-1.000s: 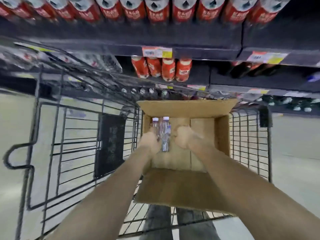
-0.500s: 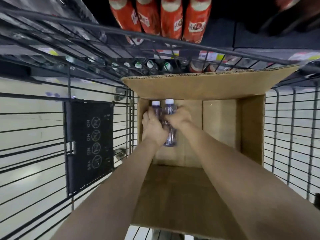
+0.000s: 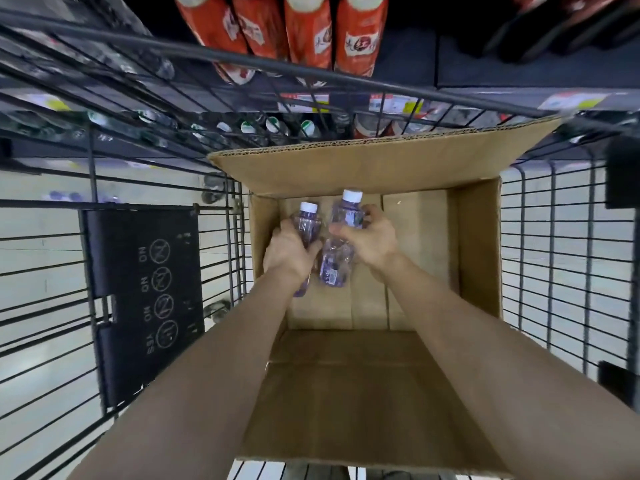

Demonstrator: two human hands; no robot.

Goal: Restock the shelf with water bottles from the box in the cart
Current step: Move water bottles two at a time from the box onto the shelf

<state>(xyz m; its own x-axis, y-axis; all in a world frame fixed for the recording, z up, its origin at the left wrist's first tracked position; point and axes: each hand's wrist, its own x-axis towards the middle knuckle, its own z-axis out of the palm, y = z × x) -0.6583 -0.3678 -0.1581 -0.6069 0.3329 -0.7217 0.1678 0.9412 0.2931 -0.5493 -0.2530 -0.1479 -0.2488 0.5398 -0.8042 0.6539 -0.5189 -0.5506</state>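
An open cardboard box (image 3: 479, 251) sits in a wire cart (image 3: 568, 258). Inside it, at the far left, are two clear water bottles with white caps and purple labels. My left hand (image 3: 289, 252) grips the left bottle (image 3: 307, 221) round its body. My right hand (image 3: 372, 239) grips the right bottle (image 3: 337, 261) near its shoulder; this one stands higher and nearer me. The rest of the box floor is bare cardboard. The shelf (image 3: 485, 95) lies beyond the cart's far rim.
Red-labelled bottles (image 3: 308, 32) fill the shelf above the cart. Green-capped bottles (image 3: 277, 128) stand on a lower shelf behind the wire. A black plastic flap (image 3: 145, 299) with printed symbols hangs on the cart's left wall. The box's near flap (image 3: 363, 393) lies open towards me.
Both hands closed on the two bottles and drew them apart. The right bottle has risen. My head leaned in closer over the box.
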